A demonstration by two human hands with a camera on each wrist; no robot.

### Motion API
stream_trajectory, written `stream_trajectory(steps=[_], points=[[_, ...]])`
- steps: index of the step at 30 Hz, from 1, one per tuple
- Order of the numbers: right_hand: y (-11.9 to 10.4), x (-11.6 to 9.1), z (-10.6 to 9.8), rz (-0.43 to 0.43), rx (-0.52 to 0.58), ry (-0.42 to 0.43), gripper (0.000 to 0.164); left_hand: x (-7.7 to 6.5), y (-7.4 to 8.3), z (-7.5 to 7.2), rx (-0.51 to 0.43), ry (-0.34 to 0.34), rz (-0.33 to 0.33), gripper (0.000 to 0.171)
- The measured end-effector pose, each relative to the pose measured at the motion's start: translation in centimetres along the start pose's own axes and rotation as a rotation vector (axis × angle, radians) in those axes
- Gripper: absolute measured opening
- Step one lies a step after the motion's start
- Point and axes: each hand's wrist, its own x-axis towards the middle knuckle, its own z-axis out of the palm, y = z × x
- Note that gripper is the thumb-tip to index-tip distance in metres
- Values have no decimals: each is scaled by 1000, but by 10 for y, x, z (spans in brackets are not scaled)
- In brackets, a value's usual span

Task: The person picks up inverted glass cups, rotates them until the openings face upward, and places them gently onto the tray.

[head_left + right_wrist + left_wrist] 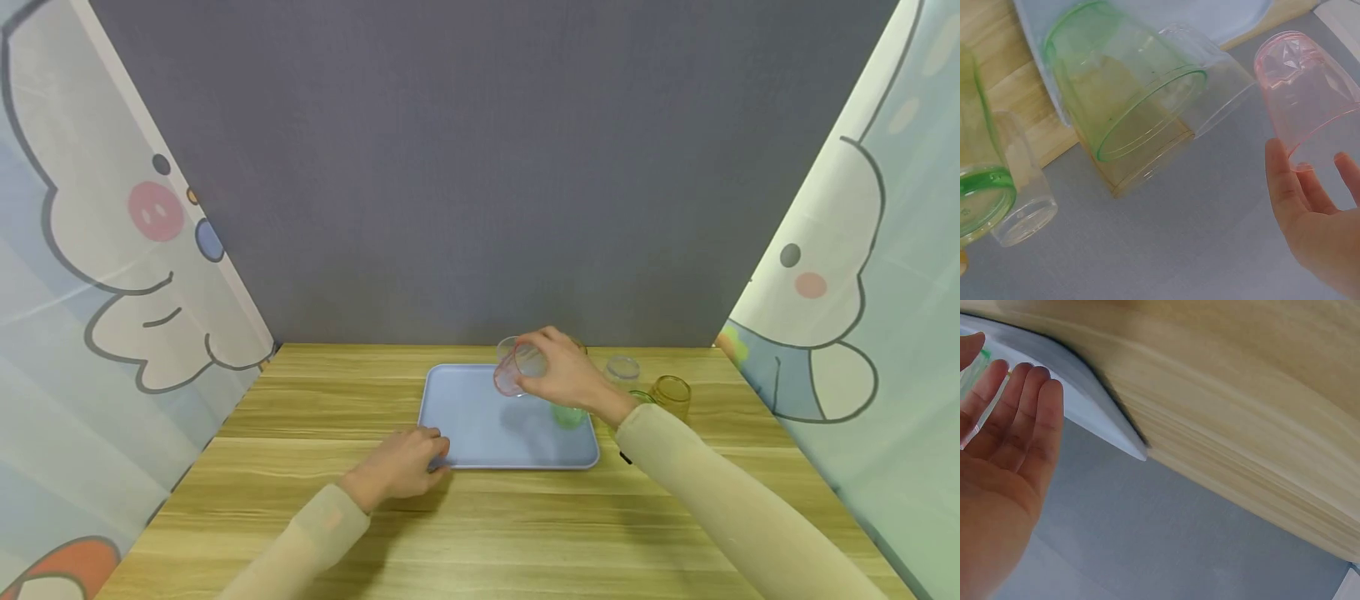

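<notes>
Right hand [564,372] fingers pinch pink cup [1304,81] near rim, tilted over tray [474,425] toward twelve o'clock. I'd level base before release, clear of green cup [568,417] at three. Left hand [401,462] fingers loosely extended, eight o'clock corner; I'd brace there.

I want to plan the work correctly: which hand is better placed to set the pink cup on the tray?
Probably the right hand: it holds the pink cup, which appears over the tray in the head view. The left hand is by the tray's near left corner, holding no cup.
</notes>
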Motion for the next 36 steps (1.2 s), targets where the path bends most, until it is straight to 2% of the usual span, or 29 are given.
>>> stream_trajectory(steps=[10,17,23,27,36], points=[[5,6,11,-14,-53,-15,58,0,2,9,48,-6,-24,26],[8,7,16,-41,-104,-19,52,5,2,12,24,1,-9,32],[9,10,20,-45,-132,-52,54,6,2,12,17,5,0,32],[9,12,23,-20,-164,-91,59,6,3,11,15,8,-5,31],[10,14,30,29,-213,-175,59,6,5,10,2,-1,-10,32]])
